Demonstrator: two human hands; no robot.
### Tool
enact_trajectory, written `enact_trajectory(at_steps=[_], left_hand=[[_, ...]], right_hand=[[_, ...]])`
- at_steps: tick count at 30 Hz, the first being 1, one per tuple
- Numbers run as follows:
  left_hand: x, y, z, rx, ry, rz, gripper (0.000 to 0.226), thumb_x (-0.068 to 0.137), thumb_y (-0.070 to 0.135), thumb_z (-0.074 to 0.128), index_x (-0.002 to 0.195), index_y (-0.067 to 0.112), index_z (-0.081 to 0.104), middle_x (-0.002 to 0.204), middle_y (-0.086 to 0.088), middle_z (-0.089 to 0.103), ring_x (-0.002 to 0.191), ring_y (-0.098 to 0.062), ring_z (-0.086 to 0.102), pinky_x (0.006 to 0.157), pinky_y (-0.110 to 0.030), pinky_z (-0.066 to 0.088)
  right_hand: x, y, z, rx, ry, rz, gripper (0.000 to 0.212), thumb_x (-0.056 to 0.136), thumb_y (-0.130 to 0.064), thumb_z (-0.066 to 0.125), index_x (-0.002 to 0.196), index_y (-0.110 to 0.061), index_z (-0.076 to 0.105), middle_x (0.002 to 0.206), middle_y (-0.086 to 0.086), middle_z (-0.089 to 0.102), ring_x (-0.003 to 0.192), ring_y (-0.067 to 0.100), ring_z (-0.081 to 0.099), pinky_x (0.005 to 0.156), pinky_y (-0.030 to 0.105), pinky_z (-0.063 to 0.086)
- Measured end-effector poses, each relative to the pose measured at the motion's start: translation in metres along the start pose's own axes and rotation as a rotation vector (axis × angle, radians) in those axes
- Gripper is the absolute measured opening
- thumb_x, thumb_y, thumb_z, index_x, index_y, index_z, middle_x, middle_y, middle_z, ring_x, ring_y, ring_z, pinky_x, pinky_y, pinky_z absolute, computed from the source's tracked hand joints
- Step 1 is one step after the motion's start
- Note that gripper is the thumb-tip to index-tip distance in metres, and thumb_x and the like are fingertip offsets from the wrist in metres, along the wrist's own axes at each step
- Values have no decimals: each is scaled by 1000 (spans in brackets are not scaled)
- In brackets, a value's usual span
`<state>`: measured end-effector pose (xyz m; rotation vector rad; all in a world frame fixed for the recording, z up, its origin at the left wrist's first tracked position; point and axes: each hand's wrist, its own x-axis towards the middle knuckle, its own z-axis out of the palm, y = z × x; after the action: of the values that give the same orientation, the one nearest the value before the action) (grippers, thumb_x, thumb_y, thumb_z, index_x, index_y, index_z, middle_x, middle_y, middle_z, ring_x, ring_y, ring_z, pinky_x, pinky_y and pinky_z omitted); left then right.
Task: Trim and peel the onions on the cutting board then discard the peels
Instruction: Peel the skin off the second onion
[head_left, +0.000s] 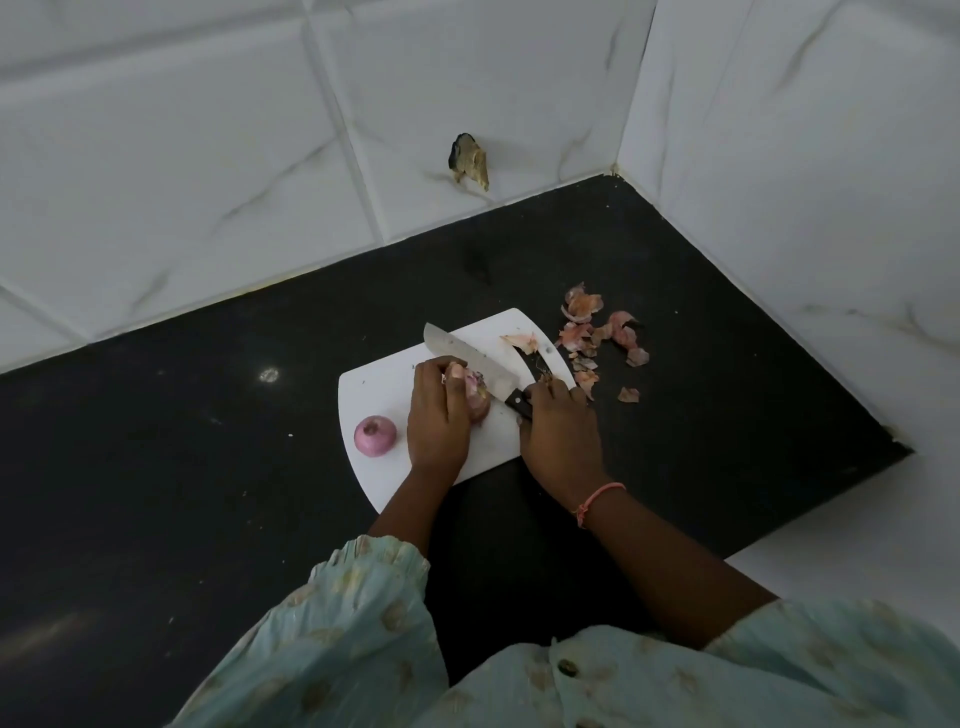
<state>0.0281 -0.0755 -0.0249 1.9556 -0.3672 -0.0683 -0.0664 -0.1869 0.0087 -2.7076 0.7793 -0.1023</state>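
Observation:
A white cutting board (384, 478) lies on the black counter. My left hand (436, 415) grips a pinkish onion (477, 396) on the board. My right hand (561, 431) holds the dark handle of a knife (462, 353), whose wide blade lies across the top of that onion. A second, peeled pink onion (375, 435) sits alone at the board's left end. One loose peel (519, 340) lies on the board's far end. A scatter of onion peels (597, 338) lies on the counter just right of the board.
The black counter (208, 415) runs into a corner of white tiled walls (779, 208) behind and to the right. A dark broken hole (467, 161) marks the back wall. The counter's right edge (831, 499) drops off near my right arm.

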Motion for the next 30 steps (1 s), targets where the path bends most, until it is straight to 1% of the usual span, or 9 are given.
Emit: enact_trajectory(at_steps=[4,7,11,13,15,17,19,25,30], left_hand=[[-8,1,-7,76,-160,120,51,91,42,34,132,19,51,129,2,57,114,-11,51,98,-24,42],[-11,0,-9,82,-172,89,51,95,50,35,132,20,53,127,2,61,111,-13,55,96,-28,44],[-12,24,-9,-265,-123,-230,34,107,38,38,122,11,53,114,-7,64,103,-18,64,83,-21,50],[-10,39,-13,-351,-126,-399,42,108,42,34,122,6,52,104,-10,64,84,-16,63,66,-20,51],[-7,51,-24,-356,-181,-432,48,107,48,32,122,6,50,97,-10,62,69,-12,57,55,-20,47],[-7,57,-37,-334,-261,-374,46,106,50,32,126,12,48,101,-9,63,67,-10,57,57,-22,46],[-11,60,-46,-324,-348,-302,43,107,49,32,133,18,45,108,-10,63,70,-11,59,61,-26,48],[-19,62,-57,-267,-345,-24,28,110,33,29,132,23,42,99,-3,59,63,-3,53,59,-21,46],[-21,67,-61,-312,-321,65,29,111,21,25,136,24,38,120,2,57,91,4,62,71,-14,50]], right_hand=[[-3,-1,-1,12,48,6,37,94,-25,53,131,-20,50,132,6,47,122,28,43,100,42,37],[-1,-5,-3,295,100,-166,43,89,-22,62,131,-20,52,128,3,52,120,24,46,101,40,40],[0,-22,-10,709,-91,-256,50,90,-19,67,136,-23,48,132,-7,52,120,4,46,101,16,40],[2,-28,-15,751,-85,-239,45,93,-19,64,135,-23,49,132,-8,53,118,1,48,101,17,42],[4,-31,-22,815,-111,-237,37,97,-22,59,133,-23,50,127,-6,57,107,2,58,92,21,50],[5,-35,-32,957,-158,-195,27,100,-29,52,127,-24,51,115,-6,61,84,5,65,73,24,57],[5,-40,-43,1067,-181,-145,22,103,-32,45,123,-26,50,108,-12,58,77,7,63,64,22,55],[6,-57,-52,1166,-174,-62,19,105,-28,38,120,-24,49,108,-7,53,86,6,54,59,6,45],[10,-68,-56,1248,-209,118,20,105,-32,37,115,-27,54,108,-2,57,89,12,57,54,12,48]])
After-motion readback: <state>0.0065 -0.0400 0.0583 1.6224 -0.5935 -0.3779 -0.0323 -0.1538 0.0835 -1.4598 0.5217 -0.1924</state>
